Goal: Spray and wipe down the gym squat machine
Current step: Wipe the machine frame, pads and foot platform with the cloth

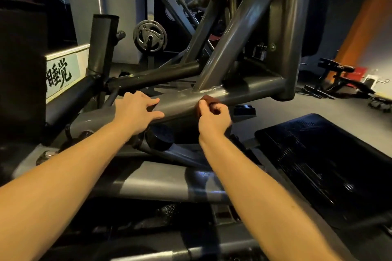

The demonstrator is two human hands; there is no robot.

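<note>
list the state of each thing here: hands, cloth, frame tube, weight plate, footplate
left hand: open, fingers spread, resting on the frame tube
right hand: gripping the cloth, pressing it against the tube
cloth: dark reddish, bunched, touching the tube
frame tube: grey, wet streaks at the welded joint
weight plate: hung on a peg in the background
footplate: black, tilted, untouched by either hand

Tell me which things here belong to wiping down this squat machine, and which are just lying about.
Part of the job: the brown cloth, pinched in the right hand; the grey frame tube it presses on; the left hand resting on that tube.
Just lying about: the weight plate, the bench at right, the lettered sign at left.
</note>
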